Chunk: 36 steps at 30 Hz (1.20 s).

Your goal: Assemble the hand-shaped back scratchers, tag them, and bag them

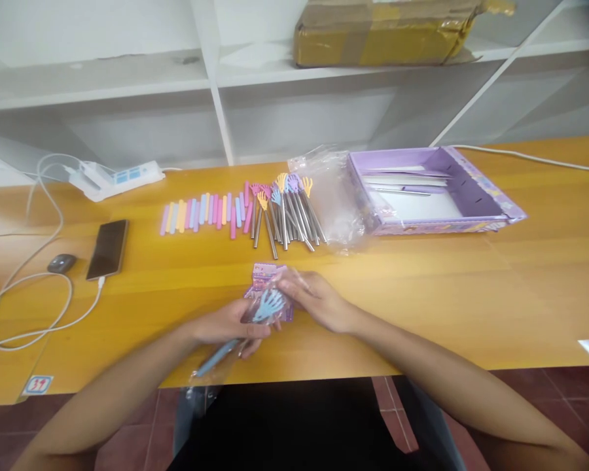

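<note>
Holds a blue scratcher (269, 305) in a clear bag (201, 391) over the near part of a table (471, 288), straight ahead of the body and between left hand and right. Grasps it around the middle with the left hand (238, 325), hiding that stretch of handle from view. Pinches, by the look of it, the far end of the bag with the right hand (319, 297), just past the claws. Cannot tell the exact hold of those fingertips through shine and blur. Runs aslant, from handle end at lower left, near the table's edge, to claws at upper right, spread towards the right hand. Lies nearer to the left hand along the handle, nearer to the right at the claws: in judgement, the telling relation here. Overlaps purple cards (264, 270), partly covered by the hands; cannot tell the gap between. Sits well apart from bunched scratchers (285, 216) farther back, flanked by coloured pieces (191, 214) at left and a purple box (434, 226) at right.
</note>
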{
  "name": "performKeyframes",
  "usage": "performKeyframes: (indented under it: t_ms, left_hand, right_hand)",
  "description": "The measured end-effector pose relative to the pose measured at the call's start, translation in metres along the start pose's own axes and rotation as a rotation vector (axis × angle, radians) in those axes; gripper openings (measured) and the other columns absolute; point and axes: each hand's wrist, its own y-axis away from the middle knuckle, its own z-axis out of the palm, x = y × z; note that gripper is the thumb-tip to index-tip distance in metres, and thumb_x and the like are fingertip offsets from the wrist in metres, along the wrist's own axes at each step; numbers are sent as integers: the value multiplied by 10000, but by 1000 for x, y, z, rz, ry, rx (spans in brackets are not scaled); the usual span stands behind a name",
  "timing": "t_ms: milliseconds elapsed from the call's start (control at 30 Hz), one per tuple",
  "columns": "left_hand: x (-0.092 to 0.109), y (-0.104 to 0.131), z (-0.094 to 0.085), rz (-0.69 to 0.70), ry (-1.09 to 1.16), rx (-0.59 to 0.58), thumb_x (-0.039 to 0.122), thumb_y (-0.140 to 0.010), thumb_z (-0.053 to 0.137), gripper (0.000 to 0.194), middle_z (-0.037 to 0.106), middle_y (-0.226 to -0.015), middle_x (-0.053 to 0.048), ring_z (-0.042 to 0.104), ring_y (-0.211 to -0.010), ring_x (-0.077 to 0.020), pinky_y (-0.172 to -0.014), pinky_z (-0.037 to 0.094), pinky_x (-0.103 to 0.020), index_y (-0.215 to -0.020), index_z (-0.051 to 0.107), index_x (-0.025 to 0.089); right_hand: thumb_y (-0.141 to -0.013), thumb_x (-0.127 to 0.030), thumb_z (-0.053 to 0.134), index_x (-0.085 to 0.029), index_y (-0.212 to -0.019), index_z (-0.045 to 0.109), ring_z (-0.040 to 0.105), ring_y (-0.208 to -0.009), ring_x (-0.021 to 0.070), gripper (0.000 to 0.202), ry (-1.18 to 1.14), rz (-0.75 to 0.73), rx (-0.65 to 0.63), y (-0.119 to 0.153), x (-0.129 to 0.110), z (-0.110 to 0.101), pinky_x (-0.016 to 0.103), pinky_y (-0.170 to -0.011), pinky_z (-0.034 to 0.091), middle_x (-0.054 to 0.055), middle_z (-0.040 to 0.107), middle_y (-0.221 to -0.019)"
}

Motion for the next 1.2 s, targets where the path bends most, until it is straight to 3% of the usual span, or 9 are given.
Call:
performKeyframes:
  t_ms: [133, 267, 400, 533, 600, 867, 1000, 1100, 1200]
  left_hand:
    - [-2, 1, -4, -39, -16, -82, 625, -969, 810, 538, 680, -884, -4, 591, -581, -87, -528, 450, -223, -1231, 653, 182]
    - [-3, 2, -5, 0, -51, -96, 585, -992, 799, 512, 584, -821, 32, 544, -624, -87, -564, 427, -222, -1259, 660, 171]
    - [-2, 2, -2, -15, -69, -88, 586, -1014, 766, 473, 512, -796, 42, 469, -648, -95, -567, 354, -233, -1229, 673, 175]
    - [-1, 2, -4, -36, -114, -51, 594, -1010, 762, 464, 523, -794, 36, 488, -660, -106, -599, 388, -249, -1203, 687, 179]
    - [-2, 1, -7, -31, -115, -49, 607, -994, 774, 479, 528, -814, 33, 497, -663, -107, -601, 400, -252, -1210, 694, 186]
    - [-4, 1, -7, 35, -66, -54, 635, -1004, 747, 468, 390, -738, 68, 326, -611, -102, -577, 280, -274, -1135, 682, 190]
    - [-4, 1, -6, 71, -20, 11, 611, -979, 786, 448, 428, -773, 63, 337, -618, -91, -583, 274, -271, -1094, 662, 197]
    - [-4, 1, -5, 63, -19, 1, 641, -953, 806, 505, 443, -816, 58, 343, -615, -84, -557, 278, -258, -1149, 672, 196]
    - [-3, 1, -4, 62, -50, 20, 671, -921, 829, 563, 460, -831, 49, 366, -629, -89, -545, 300, -241, -1175, 684, 190]
  right_hand:
    - [-1113, -725, 517, -236, -715, 554, 479, -680, 160, 631, 223, -100, 481, -1, -12, -30, 320, -650, 431, 0, 495, -719]
    - [-1110, -686, 572, -225, -683, 570, 466, -609, 138, 629, 371, -151, 564, 4, -19, -62, 306, -587, 388, -10, 484, -637]
    - [-1058, -736, 632, -244, -814, 663, 415, -461, 105, 550, 103, -149, 873, 4, -10, -71, 267, -439, 325, -56, 453, -560]
    - [-910, -672, 863, -258, -959, 706, 501, -438, 88, 446, -255, -55, 525, -3, -1, -57, 253, -380, 373, -52, 600, -718]
    - [-879, -589, 922, -265, -987, 725, 561, -490, 92, 395, -339, -53, 459, -6, -4, -53, 257, -417, 447, -37, 649, -813]
    - [-980, -523, 861, -300, -980, 789, 672, -870, 163, 234, -79, -210, 435, -22, -50, -70, 333, -835, 587, 4, 725, -911]
    - [-1054, -551, 752, -271, -1049, 775, 710, -925, 187, 281, -77, -119, 186, -35, -58, -47, 372, -877, 605, 41, 759, -1001]
    - [-1083, -557, 686, -258, -954, 720, 656, -812, 174, 327, 5, -162, 383, -54, -58, -70, 349, -784, 577, 38, 703, -916]
    - [-1070, -518, 697, -260, -1042, 710, 524, -687, 145, 260, 258, -209, 753, -78, -56, -142, 311, -663, 473, 15, 598, -860]
